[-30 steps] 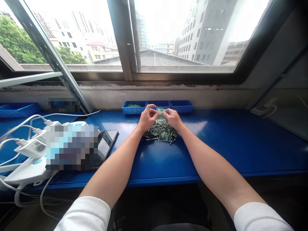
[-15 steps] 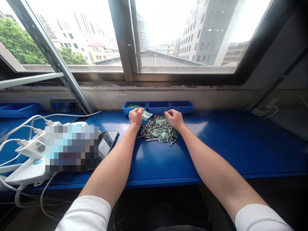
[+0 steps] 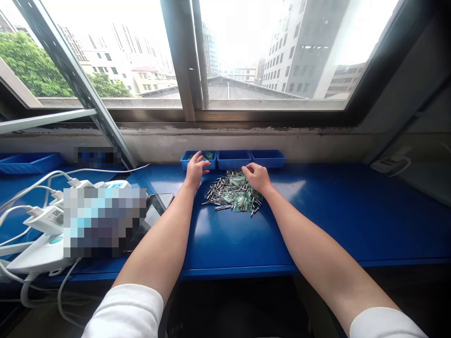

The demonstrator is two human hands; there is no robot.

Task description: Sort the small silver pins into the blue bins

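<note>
Ok so, going left to right on our blue workbench: there's a shallow blue tray out at the far edge, then a white power strip with a bunch of white cables, and a pixelated lump we can't make out at all. A smartphone pokes out from under that lump. Next up is our left hand, open with the fingers spread, tips over the left cell of a three-compartment blue tray, and it doesn't look like it's gripping anything. That cell has some green bits in it; the other two look like plain blue from here. Right in front of the tray, just below its middle cell, sits the loose pile of small metal pins and green packets. Our right hand rests on the pile's upper right edge, fingers loosely curled, and we can't tell if it's pinching anything. Way off right, there's a white wall socket on the sill
</note>
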